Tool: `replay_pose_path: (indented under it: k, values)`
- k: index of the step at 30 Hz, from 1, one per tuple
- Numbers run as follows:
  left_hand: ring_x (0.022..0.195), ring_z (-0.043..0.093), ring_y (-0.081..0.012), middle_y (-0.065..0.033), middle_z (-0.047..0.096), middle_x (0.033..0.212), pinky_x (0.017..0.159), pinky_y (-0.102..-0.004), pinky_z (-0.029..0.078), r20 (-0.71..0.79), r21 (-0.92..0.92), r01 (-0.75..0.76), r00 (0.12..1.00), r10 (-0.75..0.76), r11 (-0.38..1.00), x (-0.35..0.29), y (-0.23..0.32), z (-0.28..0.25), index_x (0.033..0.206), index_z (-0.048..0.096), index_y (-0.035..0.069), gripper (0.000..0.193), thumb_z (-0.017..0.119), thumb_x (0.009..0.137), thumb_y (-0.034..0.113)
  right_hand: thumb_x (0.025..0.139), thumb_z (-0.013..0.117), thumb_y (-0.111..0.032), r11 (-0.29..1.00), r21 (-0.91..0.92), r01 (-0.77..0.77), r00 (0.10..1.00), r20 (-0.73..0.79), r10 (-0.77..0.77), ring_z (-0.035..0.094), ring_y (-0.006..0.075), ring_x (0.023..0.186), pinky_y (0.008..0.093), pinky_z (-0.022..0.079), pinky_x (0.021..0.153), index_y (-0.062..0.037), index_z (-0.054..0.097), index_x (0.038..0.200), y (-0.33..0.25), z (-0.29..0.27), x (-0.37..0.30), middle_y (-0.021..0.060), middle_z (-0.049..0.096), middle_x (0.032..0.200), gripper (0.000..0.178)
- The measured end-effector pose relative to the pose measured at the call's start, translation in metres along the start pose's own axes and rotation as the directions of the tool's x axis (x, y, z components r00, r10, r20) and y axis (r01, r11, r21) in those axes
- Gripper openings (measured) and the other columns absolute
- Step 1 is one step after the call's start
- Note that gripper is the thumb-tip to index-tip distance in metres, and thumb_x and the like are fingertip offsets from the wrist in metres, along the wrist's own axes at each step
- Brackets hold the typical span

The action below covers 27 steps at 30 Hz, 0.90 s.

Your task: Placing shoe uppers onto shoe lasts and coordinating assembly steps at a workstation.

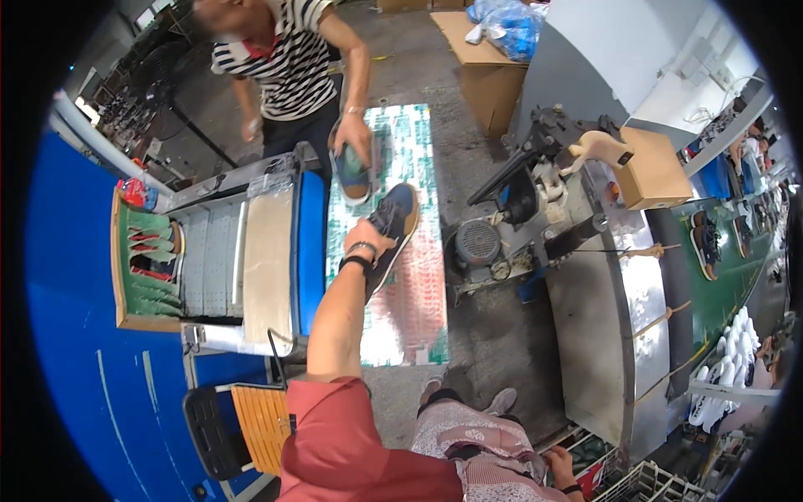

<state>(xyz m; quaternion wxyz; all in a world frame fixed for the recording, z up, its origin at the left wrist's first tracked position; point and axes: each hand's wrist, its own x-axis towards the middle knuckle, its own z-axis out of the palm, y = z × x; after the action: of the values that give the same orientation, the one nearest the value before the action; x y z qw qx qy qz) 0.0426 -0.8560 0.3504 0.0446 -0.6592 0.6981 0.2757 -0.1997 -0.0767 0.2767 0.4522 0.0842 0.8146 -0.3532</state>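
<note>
My left hand (368, 240), with bands at the wrist, is closed on a dark blue shoe (400, 209) with a tan and white sole. The shoe lies slantwise over a table covered with green-and-red printed sheeting (418, 309). Just beyond it, a co-worker's hand (355, 138) rests on another dark shoe (355, 180), toe toward me, at the table's far left edge. Low at the right, my right hand (559, 463) hangs beside a crate (590, 448) at my side. Its fingers look loosely bent and apart, with nothing visible in them.
Left of the table stands a conveyor machine (272, 259) with a green-flapped opening (150, 305). A motor-driven machine (478, 243) is close on the right. An orange-slatted chair (259, 428) stands lower left. Shoes (704, 243) sit on a green belt (711, 318) at far right.
</note>
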Motion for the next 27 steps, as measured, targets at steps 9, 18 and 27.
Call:
replay_pose_path:
  k: [9, 18, 27]
  values:
    - [0.084, 0.071, -0.0428, -0.0253, 0.072, 0.087, 0.076, -0.0483, 0.057, 0.079, -0.321, -0.405, 0.889, 0.45, 0.856, -0.201, 0.051, 0.075, 0.111, 0.066, -0.002, 0.072, 0.087, 0.061, 0.045, 0.092, 0.066, -0.03, 0.923, 0.364, -0.126, 0.989, 0.121, 0.088, 0.065, 0.0244, 0.075, 0.0394, 0.057, 0.074, -0.0082, 0.064, 0.105, -0.032, -0.023, 0.085, 0.0098, 0.069, 0.094, 0.025]
    - [0.133, 0.052, -0.0373, -0.0184, 0.059, 0.135, 0.111, -0.0493, 0.043, -0.02, -0.154, -0.985, -0.071, 0.997, -0.073, -0.34, 0.283, 0.113, 0.129, 0.057, 0.005, 0.058, 0.071, 0.073, 0.009, 0.102, 0.05, -0.042, 0.877, 0.447, 0.174, 0.577, 0.676, -0.459, 0.06, 0.0274, 0.124, 0.0419, 0.048, 0.107, -0.0026, 0.046, 0.146, -0.364, -0.029, 0.038, 0.0157, 0.059, 0.138, 0.06]
    - [0.146, 0.03, -0.0489, -0.026, 0.032, 0.155, 0.116, -0.0543, 0.036, -0.205, -0.108, -0.826, 0.563, 0.801, 0.553, -0.359, 0.368, 0.163, 0.154, 0.038, 0.009, 0.096, 0.074, 0.066, -0.001, 0.084, 0.059, -0.008, 0.579, 0.435, 0.689, 0.512, 0.273, -0.814, 0.05, 0.0227, 0.133, 0.0313, 0.041, 0.108, -0.0007, 0.025, 0.161, -0.47, -0.066, 0.08, 0.0163, 0.046, 0.152, 0.084]
